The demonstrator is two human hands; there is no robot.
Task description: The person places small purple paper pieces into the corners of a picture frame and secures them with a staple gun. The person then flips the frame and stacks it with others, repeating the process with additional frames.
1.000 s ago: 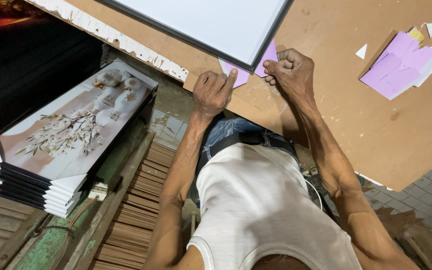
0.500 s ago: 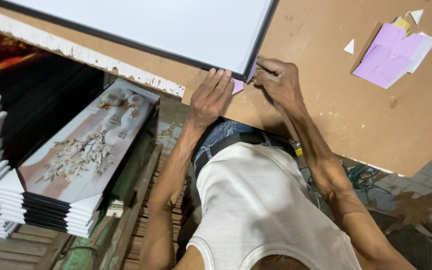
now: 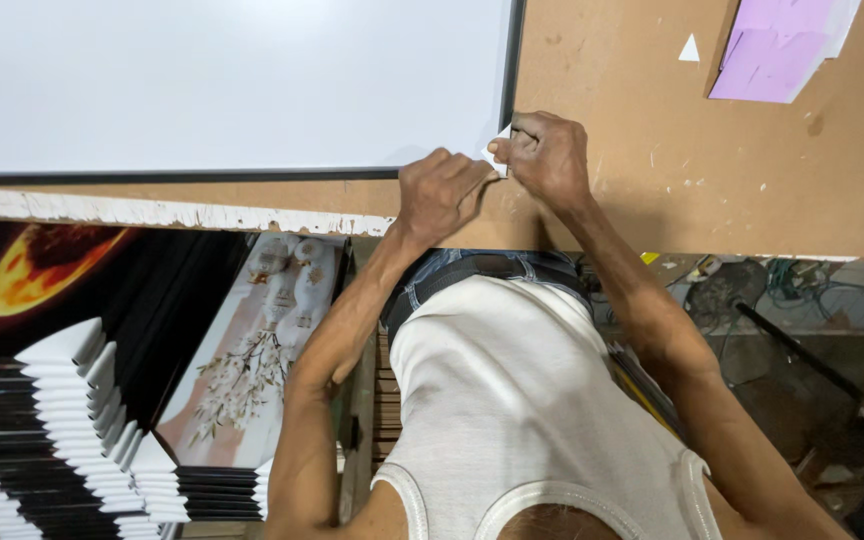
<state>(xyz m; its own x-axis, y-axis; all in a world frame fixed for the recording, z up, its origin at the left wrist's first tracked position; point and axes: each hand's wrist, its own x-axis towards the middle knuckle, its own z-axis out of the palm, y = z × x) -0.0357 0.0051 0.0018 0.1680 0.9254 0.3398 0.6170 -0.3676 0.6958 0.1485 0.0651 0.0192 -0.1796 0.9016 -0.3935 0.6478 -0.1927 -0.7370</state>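
Across the top of the view, a brown fibreboard worktable (image 3: 712,200), chipped white along its near edge. On it, at upper left, a large white panel (image 3: 222,80) in a thin black frame, lying flat, its lower right corner just by the hands. Below the table edge, at left, a dark picture of a glowing orange planet (image 3: 42,275); beside it a long floral canvas (image 3: 257,350) atop a stack of black-edged frames; further left, a fanned pile of white corner pieces (image 3: 77,410). At upper right on the board, a sheaf of lilac paper sheets (image 3: 777,50), well apart from the hands, with a tiny white triangle (image 3: 689,48) near it. Right hand (image 3: 550,155) and left hand (image 3: 442,190) close together at the frame's corner, fingertips touching. Pinched narrowly between them, a small white paper piece (image 3: 497,155), pressed at that corner of the black frame; cannot tell which hand bears most of the hold.
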